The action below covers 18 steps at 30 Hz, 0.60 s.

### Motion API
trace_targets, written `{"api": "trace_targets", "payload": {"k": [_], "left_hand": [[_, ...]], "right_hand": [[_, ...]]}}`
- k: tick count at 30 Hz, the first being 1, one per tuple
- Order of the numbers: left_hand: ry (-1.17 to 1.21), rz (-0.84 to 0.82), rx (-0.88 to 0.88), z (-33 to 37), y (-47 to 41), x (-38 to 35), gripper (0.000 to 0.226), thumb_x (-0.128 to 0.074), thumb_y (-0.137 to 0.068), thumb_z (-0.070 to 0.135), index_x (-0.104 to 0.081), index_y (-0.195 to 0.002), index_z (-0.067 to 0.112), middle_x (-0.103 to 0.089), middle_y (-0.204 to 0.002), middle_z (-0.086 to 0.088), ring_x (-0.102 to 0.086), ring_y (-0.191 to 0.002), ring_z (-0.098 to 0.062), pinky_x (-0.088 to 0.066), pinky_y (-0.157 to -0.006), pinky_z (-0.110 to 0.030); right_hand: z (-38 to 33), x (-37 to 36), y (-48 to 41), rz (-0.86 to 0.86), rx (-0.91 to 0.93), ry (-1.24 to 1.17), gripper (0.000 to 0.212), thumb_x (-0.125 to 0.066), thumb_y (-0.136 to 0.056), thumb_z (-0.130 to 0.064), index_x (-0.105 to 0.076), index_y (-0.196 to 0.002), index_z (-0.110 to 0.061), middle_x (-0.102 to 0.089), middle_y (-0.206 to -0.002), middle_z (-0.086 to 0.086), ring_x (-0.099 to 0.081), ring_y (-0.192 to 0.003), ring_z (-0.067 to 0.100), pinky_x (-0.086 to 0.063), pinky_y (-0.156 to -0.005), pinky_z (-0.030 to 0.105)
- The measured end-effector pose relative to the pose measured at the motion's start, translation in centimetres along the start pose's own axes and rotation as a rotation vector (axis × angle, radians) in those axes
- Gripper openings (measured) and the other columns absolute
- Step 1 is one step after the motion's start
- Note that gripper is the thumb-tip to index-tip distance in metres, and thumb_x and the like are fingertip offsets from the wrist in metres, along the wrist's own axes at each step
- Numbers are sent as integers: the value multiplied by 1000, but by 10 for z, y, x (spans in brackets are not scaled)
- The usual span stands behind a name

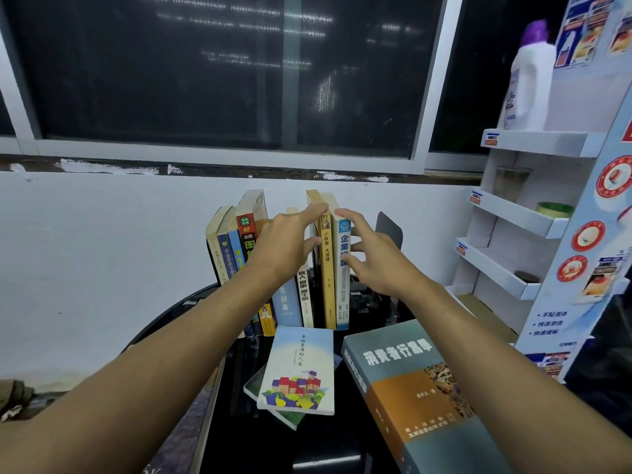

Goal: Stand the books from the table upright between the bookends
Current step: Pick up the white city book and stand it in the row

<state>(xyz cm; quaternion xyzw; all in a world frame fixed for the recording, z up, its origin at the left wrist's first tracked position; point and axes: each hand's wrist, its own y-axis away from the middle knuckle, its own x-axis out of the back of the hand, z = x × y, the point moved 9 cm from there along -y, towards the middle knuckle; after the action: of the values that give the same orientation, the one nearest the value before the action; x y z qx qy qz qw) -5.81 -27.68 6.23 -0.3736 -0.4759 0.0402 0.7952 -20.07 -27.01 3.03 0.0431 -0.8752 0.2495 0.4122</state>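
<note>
Dark worktop (325,446), white wall (102,251) behind; left grip (284,241), wide, touches tan book (326,268) near its top; right grip (372,258), wide, fingers against blue-white book (343,302). Nearer than both grips, pastel book (297,367) lies flat. Advice: square spines upright before releasing.

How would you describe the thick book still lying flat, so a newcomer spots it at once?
Start at the row of upright books by the white wall. On the black table before it, at the right, lies the thick book. It is grey-teal with an orange band and white characters, far bigger than the small pale book with painted houses beside it.
</note>
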Motion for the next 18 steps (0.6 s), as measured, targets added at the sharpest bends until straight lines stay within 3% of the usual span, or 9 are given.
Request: {"api": "trace_targets", "payload": {"k": [3, 8, 12, 16, 18], "left_hand": [[-14, 20, -2, 0, 0, 1, 55, -66, -97, 30, -42, -147, 36, -67, -133, -6, -69, -99, -27, -54, -90, -41], [-1, 30, 11, 0, 0, 4, 55, -67, -97, 28, -46, -147, 33, -65, -135, -7, -63, -118, -30, -52, -95, -45], [-14, 26, 22, 0, 2, 5, 55, -67, -97, 28, -46, -147, 31, -65, -135, -7, -70, -93, -24, -53, -93, -43], [-19, 18, 33, 1, 4, 7, 55, -66, -97, 27, -46, -148, 31, -69, -129, -6, -68, -92, -23, -53, -91, -40], [-10, 15, 29, 2, 4, 8, 54, -66, -97, 27, -46, -147, 30, -70, -127, -6, -65, -82, -19, -54, -89, -39]], "right_hand": [[0, 0, -3, 13, 1, 26, 76, -59, -100, -11, -15, -151, -46, -56, -140, -4, -55, -123, 12, -55, -93, 41], [-1, -2, -8, 26, 7, 68, 75, -60, -100, -13, -16, -148, -50, -55, -141, -4, -57, -125, 17, -57, -93, 49], [-2, -3, -10, 38, 17, 80, 74, -60, -100, -13, -17, -147, -50, -56, -140, -4, -58, -124, 16, -59, -90, 49], [-3, -5, -10, 36, 18, 79, 73, -59, -100, -13, -17, -149, -49, -55, -141, -3, -57, -125, 17, -60, -86, 46], [-2, -5, -10, 37, 16, 78, 73, -59, -101, -13, -17, -149, -48, -55, -141, -2, -57, -125, 17, -60, -86, 46]]}}
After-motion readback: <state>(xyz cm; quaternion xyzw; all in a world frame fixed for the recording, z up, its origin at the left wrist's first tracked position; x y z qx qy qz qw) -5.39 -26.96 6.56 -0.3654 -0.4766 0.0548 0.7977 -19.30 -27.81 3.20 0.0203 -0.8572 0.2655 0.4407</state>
